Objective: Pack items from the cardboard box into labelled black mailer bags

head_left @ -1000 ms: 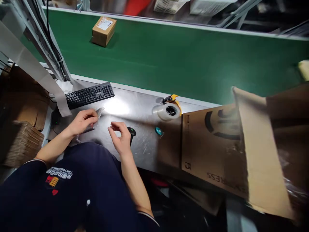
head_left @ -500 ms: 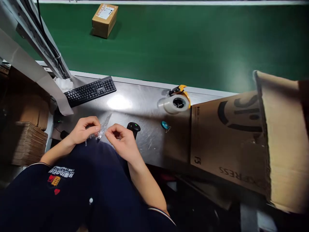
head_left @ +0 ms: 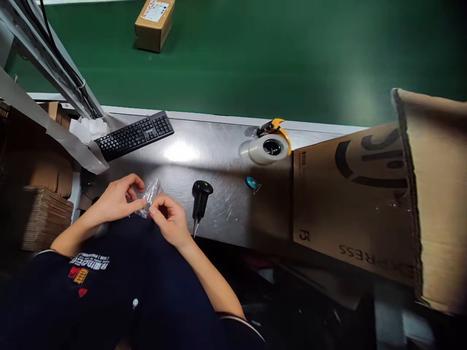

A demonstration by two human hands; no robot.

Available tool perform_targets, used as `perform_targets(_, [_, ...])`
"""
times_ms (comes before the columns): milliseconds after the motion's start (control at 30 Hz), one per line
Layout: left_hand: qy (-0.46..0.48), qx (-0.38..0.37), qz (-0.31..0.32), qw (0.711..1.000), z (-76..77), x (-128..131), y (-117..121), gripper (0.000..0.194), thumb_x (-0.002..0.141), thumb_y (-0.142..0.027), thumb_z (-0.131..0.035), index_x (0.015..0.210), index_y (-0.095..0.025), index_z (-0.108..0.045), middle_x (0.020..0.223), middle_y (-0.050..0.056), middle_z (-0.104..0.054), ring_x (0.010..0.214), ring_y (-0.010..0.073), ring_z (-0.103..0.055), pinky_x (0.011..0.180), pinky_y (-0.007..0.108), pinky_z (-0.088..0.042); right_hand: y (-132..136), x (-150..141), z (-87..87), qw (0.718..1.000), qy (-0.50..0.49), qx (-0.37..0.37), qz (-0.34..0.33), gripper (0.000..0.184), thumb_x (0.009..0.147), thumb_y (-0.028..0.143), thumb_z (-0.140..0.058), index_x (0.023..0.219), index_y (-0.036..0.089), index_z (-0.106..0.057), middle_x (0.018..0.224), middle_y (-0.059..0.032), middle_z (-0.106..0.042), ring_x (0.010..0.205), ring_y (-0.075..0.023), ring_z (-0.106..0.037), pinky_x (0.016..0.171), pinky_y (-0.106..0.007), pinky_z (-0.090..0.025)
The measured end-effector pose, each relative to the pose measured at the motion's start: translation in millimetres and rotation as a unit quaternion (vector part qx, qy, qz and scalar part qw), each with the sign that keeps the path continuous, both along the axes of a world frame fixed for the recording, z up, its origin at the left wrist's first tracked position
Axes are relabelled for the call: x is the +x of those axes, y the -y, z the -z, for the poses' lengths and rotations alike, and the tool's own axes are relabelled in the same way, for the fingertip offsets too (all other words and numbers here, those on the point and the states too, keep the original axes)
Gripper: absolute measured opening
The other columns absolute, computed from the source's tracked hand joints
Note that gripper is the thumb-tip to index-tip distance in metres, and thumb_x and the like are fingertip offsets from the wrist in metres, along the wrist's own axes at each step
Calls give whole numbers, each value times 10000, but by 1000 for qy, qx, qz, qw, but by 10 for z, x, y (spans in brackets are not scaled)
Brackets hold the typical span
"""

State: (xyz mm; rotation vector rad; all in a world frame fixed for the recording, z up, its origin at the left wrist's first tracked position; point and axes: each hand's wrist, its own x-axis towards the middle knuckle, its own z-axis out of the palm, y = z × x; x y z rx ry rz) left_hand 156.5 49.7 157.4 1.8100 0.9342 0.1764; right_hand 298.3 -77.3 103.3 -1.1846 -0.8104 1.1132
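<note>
Left hand [head_left: 118, 199]: fingers curved, thumb against the left side of a clear plastic packet [head_left: 151, 190]; cannot tell whether it grips. Right hand [head_left: 170, 221]: thumb and forefinger pinched on the packet's right edge. Packet sits between the hands, at the near edge of the metal table [head_left: 226, 214]. Black scanner [head_left: 201, 197] lies just right of the right hand; keyboard [head_left: 134, 135] at far left; tape dispenser [head_left: 270, 146] farther right, near a large carton [head_left: 346, 209].

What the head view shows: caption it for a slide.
Right hand pinching clear plastic packaging, left hand against it, near a barcode scanner on a metal workbench.
</note>
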Motion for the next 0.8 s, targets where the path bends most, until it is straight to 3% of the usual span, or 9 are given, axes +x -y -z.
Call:
perform_targets(100, [-48,58,53,996,-50,52,-31,120,788,-261,-688,719,-205,-608,634,-45,-608,571,127,-539,569,248,-380,24,11,-17,1000,17,3,-6,213,909,343,-679,739,236,-606,718,36,-572,644,-129,-518,626,-294,-426])
perform_targets(233, [-25,93,2,995,-8,-29,-29,167,809,-240,-631,652,-199,-591,610,-35,-576,576,127,-515,582,255,-389,106,26,14,999,20,-14,35,207,909,329,-665,734,239,-600,705,34,-570,645,-132,-528,619,-293,-429])
perform_targets(300, [14,103,-38,994,41,-77,-13,162,803,-245,-653,653,-195,-618,751,9,-655,687,153,-603,649,267,-463,121,28,35,999,23,-21,38,208,899,319,-658,717,240,-594,688,34,-571,633,-131,-529,611,-289,-435])
perform_targets(367, [52,90,-65,992,95,-87,19,178,791,-267,-696,645,-188,-632,1026,77,-711,896,205,-682,742,299,-532,100,30,39,999,36,-28,30,190,869,330,-681,726,242,-592,698,33,-586,628,-130,-542,609,-284,-456])
perform_targets(467, [70,23,-81,994,175,-38,89,234,792,-306,-741,633,-177,-627,1315,128,-656,1140,288,-687,807,347,-581,16,39,10,992,104,-67,32,226,791,377,-769,861,250,-595,788,28,-644,653,-140,-599,645,-299,-502])
perform_targets(600, [68,-14,-98,993,264,34,168,266,810,-322,-747,638,-170,-614,1375,146,-627,1241,329,-661,826,374,-604,-92,52,-32,966,216,-137,23,326,823,386,-731,1057,256,-547,878,9,-695,669,-169,-660,666,-323,-482])
perform_targets(700, [67,-4,-95,993,321,36,174,265,808,-326,-742,640,-173,-606,1363,142,-637,1241,323,-660,816,369,-611,-97,72,-26,961,242,-135,-12,266,893,337,-625,1118,251,-514,788,28,-671,624,-173,-637,640,-319,-443])
perform_targets(800, [57,14,-96,994,368,-12,121,254,793,-307,-725,623,-177,-589,1329,123,-663,1155,297,-697,802,368,-611,-36,109,2,965,233,-119,5,164,928,283,-530,1085,251,-498,721,49,-628,605,-166,-617,629,-309,-434])
